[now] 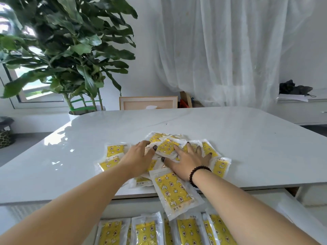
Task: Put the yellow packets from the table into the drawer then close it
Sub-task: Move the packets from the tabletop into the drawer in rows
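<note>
1. Head view: a loose heap of yellow packets (167, 146) lies on the white table (247, 147), near its front edge.
2. The left hand (139, 157) rests flat on the heap's left side, fingers spread and slightly curled, not clearly holding anything.
3. The right hand (187, 162) lies spread, palm down, on the heap's right side; no packet is pinched.
4. One packet (175, 190) overhangs the table edge above the open drawer (292, 209).
5. Several stowed packets (146, 230) already line the drawer in a row.
6. Judged from this, the task is partway: many packets remain on the table, and the drawer is yet to be shut.
</note>
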{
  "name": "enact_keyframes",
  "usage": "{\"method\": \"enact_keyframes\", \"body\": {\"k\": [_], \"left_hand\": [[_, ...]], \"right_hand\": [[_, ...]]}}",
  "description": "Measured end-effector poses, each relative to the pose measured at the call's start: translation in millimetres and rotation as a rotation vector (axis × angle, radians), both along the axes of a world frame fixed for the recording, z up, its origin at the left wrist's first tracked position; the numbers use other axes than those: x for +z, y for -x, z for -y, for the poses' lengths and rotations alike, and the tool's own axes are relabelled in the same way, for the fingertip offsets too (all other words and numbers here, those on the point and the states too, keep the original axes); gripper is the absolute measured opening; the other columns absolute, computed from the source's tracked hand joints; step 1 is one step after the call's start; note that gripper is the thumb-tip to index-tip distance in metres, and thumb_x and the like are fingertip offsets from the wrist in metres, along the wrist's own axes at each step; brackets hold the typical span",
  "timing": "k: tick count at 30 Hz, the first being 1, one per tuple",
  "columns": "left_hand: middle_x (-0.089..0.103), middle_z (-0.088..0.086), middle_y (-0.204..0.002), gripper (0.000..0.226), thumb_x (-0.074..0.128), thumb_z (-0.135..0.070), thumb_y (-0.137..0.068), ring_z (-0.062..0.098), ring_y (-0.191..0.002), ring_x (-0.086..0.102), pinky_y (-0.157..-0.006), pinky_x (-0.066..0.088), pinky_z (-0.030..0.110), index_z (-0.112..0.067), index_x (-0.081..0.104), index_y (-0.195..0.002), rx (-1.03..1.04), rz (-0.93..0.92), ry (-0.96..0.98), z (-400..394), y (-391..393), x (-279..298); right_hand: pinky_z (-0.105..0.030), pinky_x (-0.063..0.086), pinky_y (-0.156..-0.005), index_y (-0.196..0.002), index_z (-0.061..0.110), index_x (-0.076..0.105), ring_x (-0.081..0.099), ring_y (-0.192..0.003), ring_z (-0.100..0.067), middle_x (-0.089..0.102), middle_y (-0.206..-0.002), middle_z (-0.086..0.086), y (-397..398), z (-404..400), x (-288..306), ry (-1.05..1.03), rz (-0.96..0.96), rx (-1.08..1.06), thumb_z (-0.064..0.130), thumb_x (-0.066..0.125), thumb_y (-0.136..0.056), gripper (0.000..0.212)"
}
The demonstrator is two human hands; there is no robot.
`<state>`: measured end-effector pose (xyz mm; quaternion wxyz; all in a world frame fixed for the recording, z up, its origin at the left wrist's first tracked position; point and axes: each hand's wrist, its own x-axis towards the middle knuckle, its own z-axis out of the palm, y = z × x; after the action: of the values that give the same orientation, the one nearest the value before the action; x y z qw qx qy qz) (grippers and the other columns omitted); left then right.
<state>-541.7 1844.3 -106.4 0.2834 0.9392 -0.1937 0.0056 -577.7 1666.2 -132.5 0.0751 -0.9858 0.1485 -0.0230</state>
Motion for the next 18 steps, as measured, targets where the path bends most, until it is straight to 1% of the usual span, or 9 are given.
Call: {"method": "enact_keyframes", "body": {"k": [3, 5, 6, 8, 10, 12, 14, 16, 18], "left_hand": [[0.043, -0.003, -0.144, 0.048, 0.042, -0.044, -0.098, 0.018, -0.128, 0.044, -0.101, 0.039, 0.032, -0.022, 0.040, -0.140, -0.003, 0.047, -0.068, -10, 42, 8], [0.053, -0.007, -0.125, 0.031, 0.051, -0.041, -0.092, 0.014, -0.110, 0.052, -0.088, 0.046, 0.030, -0.025, 0.051, -0.118, 0.077, 0.100, -0.118, -14, 70, 8], [0.057, -0.008, -0.110, 0.020, 0.053, -0.038, -0.089, 0.012, -0.095, 0.055, -0.076, 0.048, 0.028, -0.024, 0.053, -0.103, 0.126, 0.084, -0.111, -16, 82, 8], [0.061, -0.007, -0.082, 0.021, 0.051, -0.037, -0.089, 0.011, -0.067, 0.055, -0.055, 0.043, 0.024, -0.017, 0.054, -0.083, 0.186, -0.065, -0.083, -15, 96, 6], [0.068, -0.002, -0.068, 0.035, 0.049, -0.041, -0.090, 0.013, -0.051, 0.058, -0.047, 0.042, 0.018, -0.010, 0.062, -0.082, 0.182, -0.293, -0.032, -12, 104, 5], [0.073, 0.004, -0.067, 0.044, 0.049, -0.045, -0.090, 0.016, -0.047, 0.062, -0.044, 0.044, 0.016, -0.004, 0.065, -0.092, 0.206, -0.553, 0.090, -9, 112, 4], [0.074, 0.010, -0.072, 0.048, 0.052, -0.048, -0.091, 0.020, -0.053, 0.066, -0.049, 0.050, 0.019, -0.002, 0.061, -0.101, 0.210, -0.764, 0.234, -6, 116, -1], [0.073, 0.012, -0.074, 0.034, 0.059, -0.035, -0.092, 0.022, -0.057, 0.066, -0.052, 0.054, 0.023, -0.001, 0.060, -0.097, 0.197, -0.875, 0.384, -1, 115, -8], [0.064, 0.012, -0.065, 0.013, 0.062, -0.013, -0.091, 0.021, -0.050, 0.058, -0.044, 0.049, 0.022, -0.003, 0.058, -0.086, 0.229, -0.900, 0.483, 4, 115, -13]], "right_hand": [[-0.069, -0.004, -0.108, -0.147, 0.048, 0.008, -0.009, -0.145, -0.038, -0.005, -0.160, 0.001, 3, -3, 4, -0.044, -0.027, -0.006, 0.090, 0.019, -0.069, 0.090], [-0.066, -0.004, -0.110, -0.148, 0.045, 0.011, -0.012, -0.144, -0.038, -0.004, -0.160, -0.001, 7, -5, 7, -0.066, -0.026, -0.016, 0.084, 0.023, -0.074, 0.085], [-0.065, -0.003, -0.111, -0.148, 0.043, 0.013, -0.012, -0.144, -0.037, -0.003, -0.160, -0.001, 9, -7, 8, -0.069, -0.020, -0.025, 0.082, 0.024, -0.077, 0.082], [-0.062, 0.000, -0.112, -0.149, 0.041, 0.016, -0.010, -0.145, -0.036, -0.001, -0.160, -0.003, 13, -11, 8, -0.057, -0.002, -0.044, 0.079, 0.021, -0.081, 0.078], [-0.060, 0.002, -0.114, -0.148, 0.038, 0.019, -0.008, -0.145, -0.036, 0.003, -0.160, -0.006, 20, -17, 8, -0.068, 0.012, -0.048, 0.076, 0.020, -0.084, 0.075], [-0.056, 0.004, -0.116, -0.148, 0.034, 0.021, -0.007, -0.145, -0.037, 0.006, -0.159, -0.008, 28, -20, 10, -0.132, 0.026, -0.042, 0.069, 0.022, -0.088, 0.070], [-0.053, 0.008, -0.117, -0.146, 0.032, 0.029, -0.001, -0.145, -0.035, 0.012, -0.157, -0.009, 40, -21, 17, -0.158, 0.055, -0.046, 0.060, 0.025, -0.093, 0.061], [-0.048, 0.019, -0.114, -0.139, 0.030, 0.040, 0.012, -0.141, -0.032, 0.024, -0.152, -0.009, 53, -20, 22, -0.143, 0.110, -0.058, 0.049, 0.029, -0.095, 0.050], [-0.043, 0.028, -0.110, -0.134, 0.024, 0.048, 0.024, -0.135, -0.028, 0.033, -0.147, -0.008, 69, -16, 22, -0.098, 0.169, -0.062, 0.041, 0.033, -0.095, 0.044]]}}
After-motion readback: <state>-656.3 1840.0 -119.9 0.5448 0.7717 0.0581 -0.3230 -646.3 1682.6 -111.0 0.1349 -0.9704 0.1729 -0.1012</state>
